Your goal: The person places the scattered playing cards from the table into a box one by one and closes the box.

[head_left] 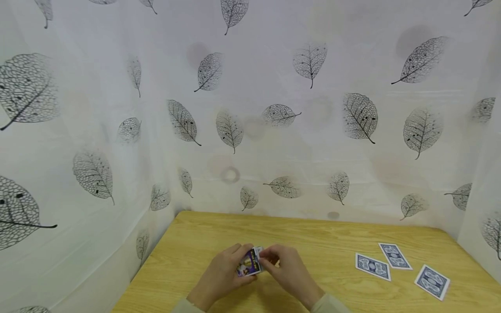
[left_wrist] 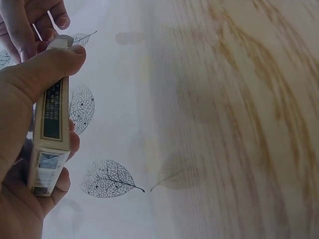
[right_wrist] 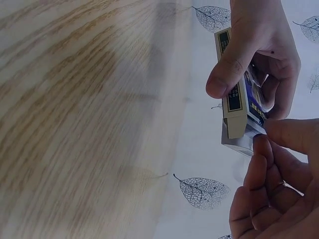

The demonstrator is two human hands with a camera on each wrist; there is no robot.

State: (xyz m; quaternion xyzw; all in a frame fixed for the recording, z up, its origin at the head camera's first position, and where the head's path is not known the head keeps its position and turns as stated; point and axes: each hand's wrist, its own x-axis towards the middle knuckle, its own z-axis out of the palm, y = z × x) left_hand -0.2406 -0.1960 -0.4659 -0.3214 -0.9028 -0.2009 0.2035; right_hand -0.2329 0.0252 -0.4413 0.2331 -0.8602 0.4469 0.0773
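Observation:
A small card box (head_left: 248, 263) with a purple and dark printed front is gripped by my left hand (head_left: 221, 274) above the table. In the left wrist view, the left thumb (left_wrist: 55, 62) presses along its cream narrow side, fingers wrapped behind. At the box's right end, my right hand (head_left: 289, 269) pinches the lid flap between thumb and forefinger. The right wrist view shows a cream side tab (right_wrist: 236, 127) standing out at that end. What lies inside the box is hidden.
Three blue-backed playing cards lie face down on the wooden table (head_left: 313, 230) at the right: one to the left (head_left: 373, 266), one farther back (head_left: 395, 256), one nearer the right edge (head_left: 432, 281). A leaf-patterned curtain (head_left: 258, 152) hangs behind and along the sides.

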